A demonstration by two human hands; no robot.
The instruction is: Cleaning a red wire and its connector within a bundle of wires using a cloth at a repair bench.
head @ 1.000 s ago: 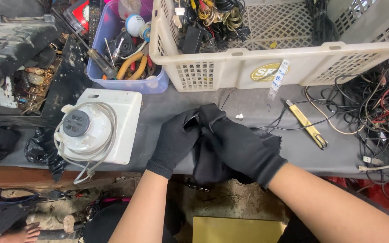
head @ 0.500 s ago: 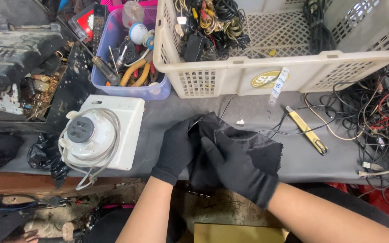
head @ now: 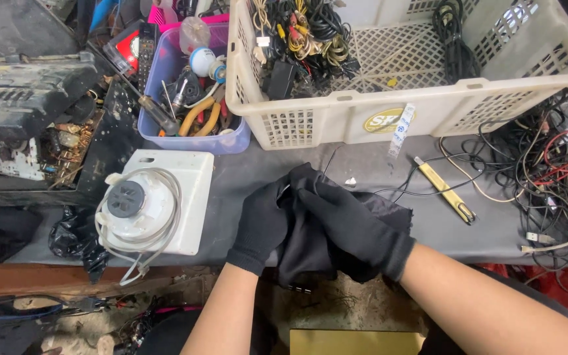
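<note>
Both my hands wear black gloves and meet over a black cloth point(head: 389, 210) at the front edge of the grey table point(head: 264, 171). My left hand point(head: 261, 223) grips the cloth's left side, fingers curled into its folds. My right hand point(head: 356, 227) lies on top of the cloth with its fingers closed on the bunched upper part. Whatever the cloth wraps is hidden. Part of the cloth hangs over the table edge.
A white appliance base point(head: 159, 204) wound with its cord stands to the left. Behind are a cream plastic crate point(head: 389, 112) of cables and a purple bin point(head: 192, 135) of tools. A yellow-handled tool point(head: 445, 190) and tangled wires point(head: 547, 171) lie to the right.
The view has shifted slightly. My hands stay on the cloth, and the right hand has slid a little over the bunched fabric toward the left hand.
</note>
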